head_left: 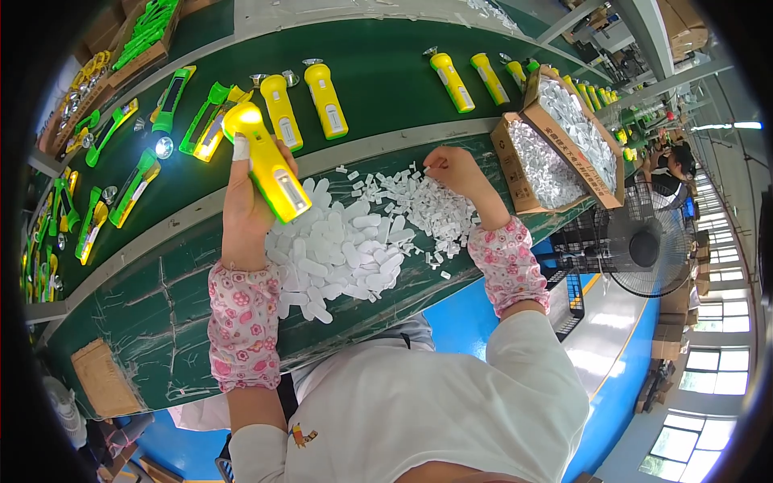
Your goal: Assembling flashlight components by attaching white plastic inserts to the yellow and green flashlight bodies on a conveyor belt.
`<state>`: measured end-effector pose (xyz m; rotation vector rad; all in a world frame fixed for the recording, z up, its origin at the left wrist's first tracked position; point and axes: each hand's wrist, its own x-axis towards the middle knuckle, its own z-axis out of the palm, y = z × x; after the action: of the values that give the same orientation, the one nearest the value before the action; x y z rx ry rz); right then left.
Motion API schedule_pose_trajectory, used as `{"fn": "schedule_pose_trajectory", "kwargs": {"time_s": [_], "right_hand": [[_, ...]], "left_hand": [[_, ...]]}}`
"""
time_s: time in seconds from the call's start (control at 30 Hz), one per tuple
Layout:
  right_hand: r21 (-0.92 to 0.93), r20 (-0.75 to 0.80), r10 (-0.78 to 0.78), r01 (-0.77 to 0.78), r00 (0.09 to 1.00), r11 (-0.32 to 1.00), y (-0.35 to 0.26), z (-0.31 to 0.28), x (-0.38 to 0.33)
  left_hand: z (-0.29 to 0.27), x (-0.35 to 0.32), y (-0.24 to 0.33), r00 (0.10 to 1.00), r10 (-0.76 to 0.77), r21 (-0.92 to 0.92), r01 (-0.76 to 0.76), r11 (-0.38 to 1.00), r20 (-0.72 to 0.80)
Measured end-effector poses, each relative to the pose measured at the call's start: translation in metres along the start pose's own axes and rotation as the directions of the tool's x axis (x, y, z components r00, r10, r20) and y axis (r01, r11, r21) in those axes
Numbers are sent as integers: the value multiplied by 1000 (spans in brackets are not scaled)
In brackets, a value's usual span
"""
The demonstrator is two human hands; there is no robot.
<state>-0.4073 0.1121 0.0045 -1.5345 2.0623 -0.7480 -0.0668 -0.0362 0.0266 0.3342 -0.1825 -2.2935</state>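
Observation:
My left hand (245,197) grips a yellow flashlight (266,165) whose lamp end is lit, held above the bench near a heap of white oblong plastic pieces (338,253). My right hand (452,171) rests with its fingers closed on a pile of small white tags (431,211), pinching at them; what sits between the fingertips is too small to see. Both forearms wear pink flowered sleeve covers.
On the green conveyor belt (378,88) lie more yellow flashlights (326,101) and green half shells (173,97). An open cardboard box (555,145) of white parts stands at the right. A black fan (644,245) is beyond the bench edge. Another person (672,161) works farther right.

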Motion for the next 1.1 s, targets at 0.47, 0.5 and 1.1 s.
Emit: {"fn": "schedule_pose_trajectory", "kwargs": {"time_s": [0.47, 0.5, 1.1], "right_hand": [[551, 93, -152, 76, 984, 831, -49, -11, 3], [631, 41, -225, 150, 973, 761, -65, -8, 4], [591, -253, -435, 494, 864, 638, -174, 49, 5]], "left_hand": [[40, -23, -40, 987, -24, 472, -55, 880, 160], [42, -23, -43, 982, -61, 446, -27, 895, 180], [28, -27, -57, 822, 219, 836, -546, 45, 525]]}}
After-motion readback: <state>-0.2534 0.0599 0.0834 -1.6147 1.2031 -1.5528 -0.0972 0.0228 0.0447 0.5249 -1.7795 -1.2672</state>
